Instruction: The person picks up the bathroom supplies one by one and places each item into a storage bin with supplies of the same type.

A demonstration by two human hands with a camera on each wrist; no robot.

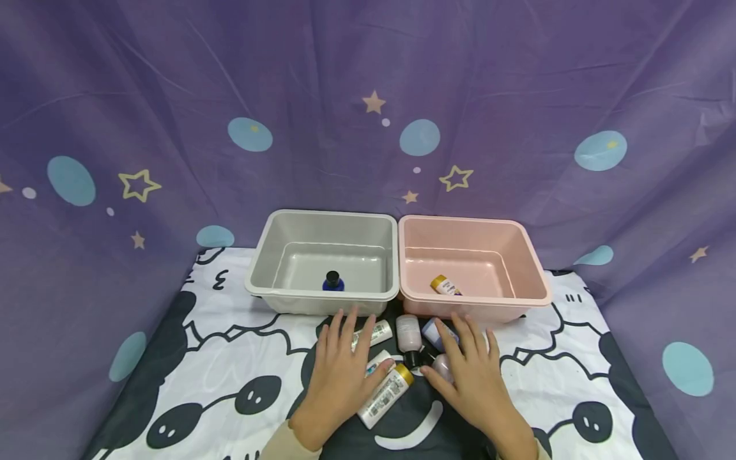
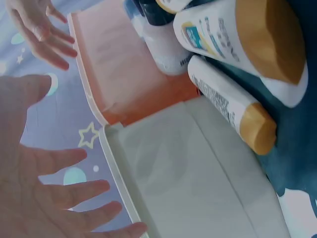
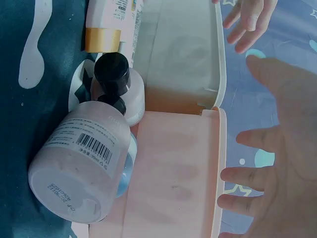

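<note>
My left hand [image 1: 339, 374] has its fingers spread over the white bottles on the left of the pile. Beneath and beside it lie a large white bottle with a gold cap [image 1: 386, 396] and a smaller white gold-capped tube [image 2: 223, 99]. The right hand [image 1: 480, 383], fingers also spread, is over the right side of the pile. Near it are a pale pink bottle with a black cap [image 1: 409, 332], a blue-labelled container [image 1: 439, 333] and another pale bottle [image 3: 81, 158], partly hidden by the fingers in the head view. Neither hand holds anything.
Behind the pile, a grey bin [image 1: 322, 295] and a pink bin [image 1: 477, 300] stand side by side. A dark blue bottle with a black cap [image 1: 333, 282] stands in the grey one. A gold-capped tube [image 1: 445, 286] lies in the pink one. A purple curtain [image 1: 368, 51] hangs behind.
</note>
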